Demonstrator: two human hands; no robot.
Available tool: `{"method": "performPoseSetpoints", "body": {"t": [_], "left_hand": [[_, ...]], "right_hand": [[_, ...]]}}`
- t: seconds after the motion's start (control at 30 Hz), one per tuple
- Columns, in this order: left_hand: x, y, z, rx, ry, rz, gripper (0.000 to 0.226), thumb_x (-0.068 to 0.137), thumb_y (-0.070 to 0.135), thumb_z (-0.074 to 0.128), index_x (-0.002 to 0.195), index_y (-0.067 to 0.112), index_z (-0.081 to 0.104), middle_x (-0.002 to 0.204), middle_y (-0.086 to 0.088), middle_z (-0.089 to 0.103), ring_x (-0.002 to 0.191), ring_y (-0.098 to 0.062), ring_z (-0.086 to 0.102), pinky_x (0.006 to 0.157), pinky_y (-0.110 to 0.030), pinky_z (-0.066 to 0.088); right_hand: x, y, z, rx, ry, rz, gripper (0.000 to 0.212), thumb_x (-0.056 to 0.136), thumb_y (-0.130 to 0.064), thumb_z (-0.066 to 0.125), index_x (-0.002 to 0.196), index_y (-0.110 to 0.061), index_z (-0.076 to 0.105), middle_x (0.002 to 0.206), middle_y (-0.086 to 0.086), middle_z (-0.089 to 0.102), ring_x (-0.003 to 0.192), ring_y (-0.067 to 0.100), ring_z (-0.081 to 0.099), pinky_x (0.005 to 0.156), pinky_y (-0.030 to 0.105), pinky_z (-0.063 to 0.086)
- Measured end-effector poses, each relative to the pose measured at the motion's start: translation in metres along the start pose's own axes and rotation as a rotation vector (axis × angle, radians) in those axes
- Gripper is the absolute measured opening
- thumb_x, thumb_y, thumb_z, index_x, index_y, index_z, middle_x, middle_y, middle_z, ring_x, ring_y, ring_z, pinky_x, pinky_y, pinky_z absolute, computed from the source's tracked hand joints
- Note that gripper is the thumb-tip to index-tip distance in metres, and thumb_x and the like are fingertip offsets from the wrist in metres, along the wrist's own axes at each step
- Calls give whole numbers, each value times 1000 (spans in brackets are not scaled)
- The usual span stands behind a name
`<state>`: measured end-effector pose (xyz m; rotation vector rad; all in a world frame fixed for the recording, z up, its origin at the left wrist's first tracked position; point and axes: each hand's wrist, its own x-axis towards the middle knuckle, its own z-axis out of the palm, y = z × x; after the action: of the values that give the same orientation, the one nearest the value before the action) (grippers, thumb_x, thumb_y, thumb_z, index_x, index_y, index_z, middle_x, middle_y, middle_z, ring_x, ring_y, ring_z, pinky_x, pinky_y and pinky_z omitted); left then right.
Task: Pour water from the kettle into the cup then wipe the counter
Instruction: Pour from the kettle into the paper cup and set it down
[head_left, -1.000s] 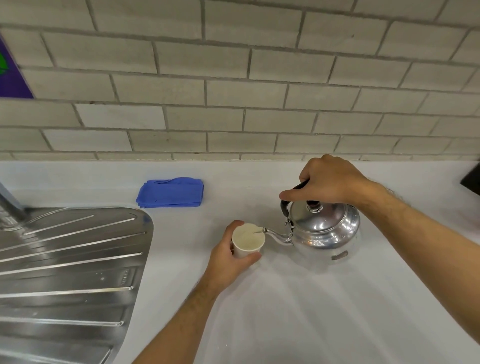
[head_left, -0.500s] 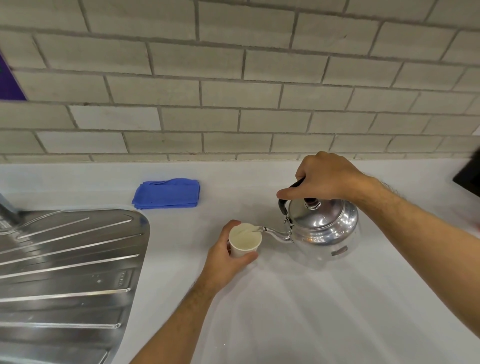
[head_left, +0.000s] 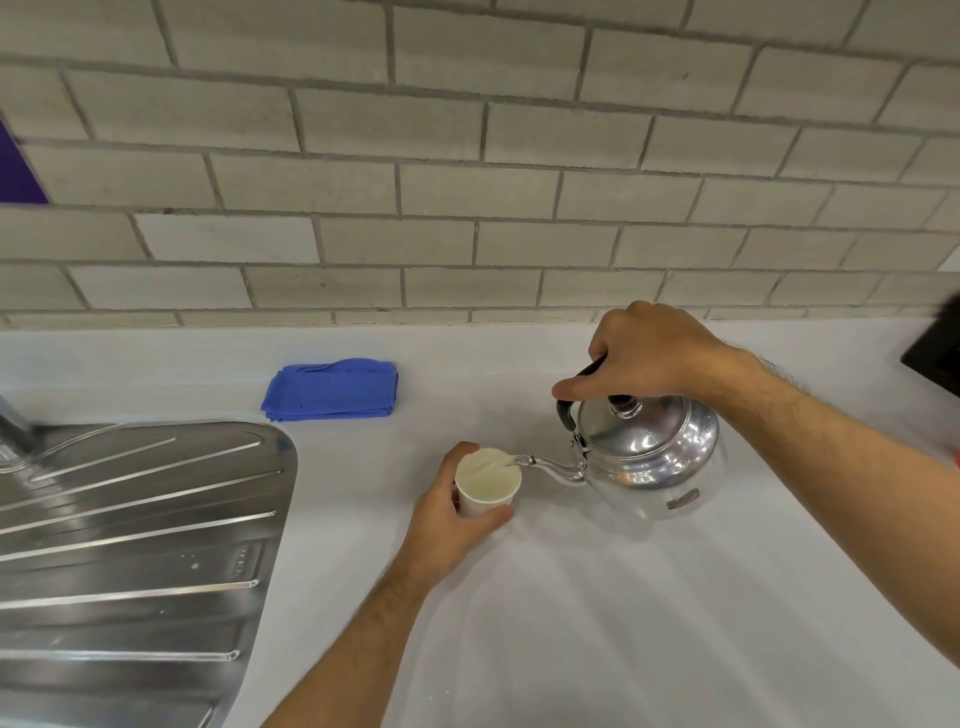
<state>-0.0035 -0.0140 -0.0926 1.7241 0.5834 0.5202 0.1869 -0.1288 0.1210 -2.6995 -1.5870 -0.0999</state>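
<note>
A shiny steel kettle (head_left: 649, 457) hangs tilted to the left over the white counter (head_left: 623, 597), its spout tip over the rim of a small white paper cup (head_left: 487, 486). My right hand (head_left: 644, 353) grips the kettle's black handle from above. My left hand (head_left: 447, 525) wraps around the cup, which stands on the counter. A thin stream of water shows at the spout mouth. A folded blue cloth (head_left: 331, 389) lies at the back of the counter, to the left of both hands.
A ribbed steel sink drainboard (head_left: 135, 545) fills the left side, with a tap base (head_left: 15, 436) at its far edge. A grey brick wall (head_left: 467, 182) backs the counter. A dark object (head_left: 935, 348) pokes in at the right edge.
The kettle has tipped slightly further toward the cup. Both hands keep their grips, and the view has shifted a little.
</note>
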Motion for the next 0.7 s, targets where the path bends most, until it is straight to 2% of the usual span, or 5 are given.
{"method": "performPoseSetpoints", "body": {"t": [0.27, 0.7], "left_hand": [[0, -1, 0, 7, -2, -10, 74, 65, 28, 87, 117, 56, 43, 104, 41, 58, 94, 16, 58, 69, -4, 48], [1, -2, 0, 1, -4, -9, 75, 64, 31, 87, 121, 53, 44, 105, 36, 61, 95, 11, 61, 70, -7, 50]], "right_hand": [[-1, -2, -1, -4, -17, -7, 66, 57, -81, 58, 45, -19, 39, 33, -11, 33, 39, 12, 36, 46, 25, 33], [0, -6, -6, -11, -20, -19, 67, 58, -80, 61, 46, -18, 39, 37, -10, 35, 41, 13, 38, 46, 26, 32]]}}
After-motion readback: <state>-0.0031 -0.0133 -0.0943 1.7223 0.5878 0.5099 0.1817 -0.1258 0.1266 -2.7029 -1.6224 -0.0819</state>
